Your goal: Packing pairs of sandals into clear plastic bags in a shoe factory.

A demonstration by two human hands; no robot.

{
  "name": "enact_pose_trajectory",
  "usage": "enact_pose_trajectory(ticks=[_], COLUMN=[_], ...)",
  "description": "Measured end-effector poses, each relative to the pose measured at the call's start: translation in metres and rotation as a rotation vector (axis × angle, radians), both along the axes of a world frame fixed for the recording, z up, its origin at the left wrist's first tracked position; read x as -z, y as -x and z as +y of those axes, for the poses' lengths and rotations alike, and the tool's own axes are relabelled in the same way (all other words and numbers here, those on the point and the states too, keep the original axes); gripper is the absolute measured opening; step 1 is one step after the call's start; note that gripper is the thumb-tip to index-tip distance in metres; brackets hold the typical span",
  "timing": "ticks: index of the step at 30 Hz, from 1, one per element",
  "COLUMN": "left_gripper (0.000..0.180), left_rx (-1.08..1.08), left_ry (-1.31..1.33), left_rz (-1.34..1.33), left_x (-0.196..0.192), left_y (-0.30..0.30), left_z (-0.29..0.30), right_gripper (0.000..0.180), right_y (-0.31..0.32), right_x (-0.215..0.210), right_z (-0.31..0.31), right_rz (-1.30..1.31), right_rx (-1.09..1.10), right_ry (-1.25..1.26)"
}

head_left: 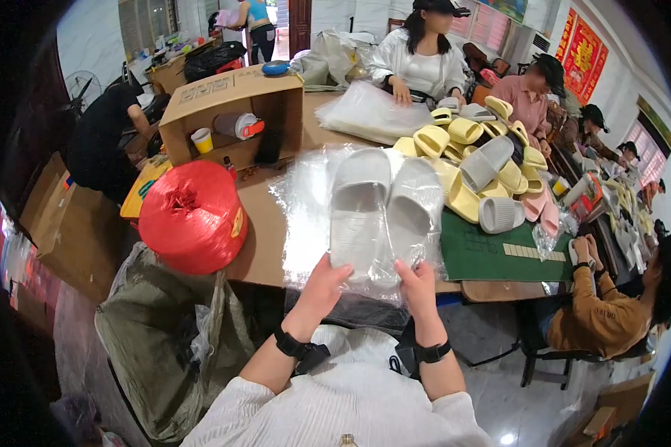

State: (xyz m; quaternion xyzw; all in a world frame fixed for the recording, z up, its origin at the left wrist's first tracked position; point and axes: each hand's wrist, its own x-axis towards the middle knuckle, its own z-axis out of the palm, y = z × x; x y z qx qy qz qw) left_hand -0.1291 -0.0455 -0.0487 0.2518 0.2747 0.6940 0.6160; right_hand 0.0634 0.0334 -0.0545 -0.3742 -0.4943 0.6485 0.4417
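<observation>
A pair of grey slide slippers (pixel 359 232) lies side by side in a clear plastic bag (pixel 386 277), toes pointing away from me. My left hand (pixel 323 289) is closed on the bag's near edge at the left slipper's heel, thumb on top. On the right, my right hand (pixel 419 289) pinches the same edge by the other slipper's heel. The fingers under the bag are hidden. Beneath it, more clear bags (pixel 300 223) spread over the table's brown cardboard top.
A big red twine roll (pixel 190 216) sits left, before an open cardboard box (pixel 231 97) holding cups. Yellow, grey and pink slippers (pixel 492 160) pile up on the right beside a green mat (pixel 492 257). A person (pixel 421 59) sits across the table, near stacked bags (pixel 373 112).
</observation>
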Motion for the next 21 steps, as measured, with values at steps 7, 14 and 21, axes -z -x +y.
enact_pose_trajectory(ticks=[7, 14, 21], left_gripper=[0.054, 0.039, 0.036], left_rx=[0.109, -0.320, -1.163], left_ry=[0.087, 0.096, 0.012], left_rz=[0.147, 0.142, 0.387], left_x=[0.010, -0.019, -0.053], left_y=[-0.014, -0.010, 0.106], left_z=[-0.024, -0.048, -0.107], right_gripper=[0.027, 0.048, 0.033], right_y=[0.026, -0.007, -0.023], right_x=[0.005, 0.030, 0.041], right_z=[-0.023, -0.005, 0.020], right_rz=[-0.121, -0.102, -0.246], right_rx=[0.135, 0.126, 0.193], right_ry=[-0.240, -0.420, -0.384])
